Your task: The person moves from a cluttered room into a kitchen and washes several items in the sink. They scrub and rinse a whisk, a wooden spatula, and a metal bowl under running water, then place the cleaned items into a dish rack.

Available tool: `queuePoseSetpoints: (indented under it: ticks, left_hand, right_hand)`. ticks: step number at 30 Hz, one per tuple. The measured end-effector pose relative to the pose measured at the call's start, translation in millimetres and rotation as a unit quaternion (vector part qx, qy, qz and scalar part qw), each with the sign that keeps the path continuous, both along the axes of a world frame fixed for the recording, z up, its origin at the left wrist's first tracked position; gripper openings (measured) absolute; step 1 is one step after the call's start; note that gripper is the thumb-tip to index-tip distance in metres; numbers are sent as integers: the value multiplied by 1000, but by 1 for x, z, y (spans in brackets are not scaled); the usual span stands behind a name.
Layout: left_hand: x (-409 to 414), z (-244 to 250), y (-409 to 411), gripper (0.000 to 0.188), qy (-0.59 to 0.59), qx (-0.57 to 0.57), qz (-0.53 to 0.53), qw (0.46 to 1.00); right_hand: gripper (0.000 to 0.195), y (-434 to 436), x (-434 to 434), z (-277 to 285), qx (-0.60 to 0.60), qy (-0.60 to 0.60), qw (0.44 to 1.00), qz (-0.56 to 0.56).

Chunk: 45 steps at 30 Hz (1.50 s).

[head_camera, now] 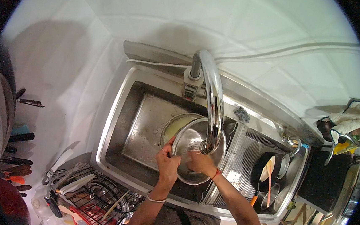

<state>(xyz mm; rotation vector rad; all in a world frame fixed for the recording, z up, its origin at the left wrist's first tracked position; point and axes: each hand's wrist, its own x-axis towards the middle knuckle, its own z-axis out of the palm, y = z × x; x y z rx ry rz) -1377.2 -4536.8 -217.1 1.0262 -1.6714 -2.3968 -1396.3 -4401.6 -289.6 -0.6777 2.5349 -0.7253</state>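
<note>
My left hand [167, 163] grips the left rim of a round stainless steel bowl [206, 128], thumb on the edge. Inside the bowl is my right hand [200, 162], below the spout of a chrome gooseneck faucet [217, 103]. Its fingers point inward and are partly hidden, so I cannot tell whether they hold anything. Behind and left of this bowl, partly covered by it, a second round vessel [175, 125] with pale, cloudy contents rests in the left basin of the steel sink [148, 115].
A ribbed drying rack [235, 168] spans the sink to the right. Beyond it are a dark pan [255, 173], a pink-handled utensil [269, 181] and a small tap [293, 143]. A black wire dish rack [88, 196] stands at left. A scouring pad [241, 114] lies behind the rack.
</note>
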Motion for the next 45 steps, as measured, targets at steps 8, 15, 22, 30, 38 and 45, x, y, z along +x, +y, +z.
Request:
queuePoseSetpoints:
  ticks: [8, 15, 22, 30, 38, 45]
  left_hand:
    - [0, 16, 6, 15, -4, -50, 13, 999]
    - [1, 11, -8, 15, -82, -37, -3, 996]
    - [-13, 2, -14, 14, -40, -117, 0, 992]
    - [-18, 8, -27, 17, 21, -261, -61, 963]
    - [-12, 3, -29, 20, 11, -238, -58, 969]
    - [-23, 8, -17, 19, 87, -309, -32, 947]
  right_hand:
    - [18, -45, -30, 50, -360, -108, 912, -162]
    - [30, 12, -54, -7, -150, 116, 982, 12]
    - [45, 14, -12, 35, 13, -92, 994, 56]
    - [29, 22, -7, 33, -85, -13, 990, 112]
    - [32, 39, -57, 42, 46, 254, 945, 201]
    - [37, 12, -2, 18, 0, -180, 983, 44]
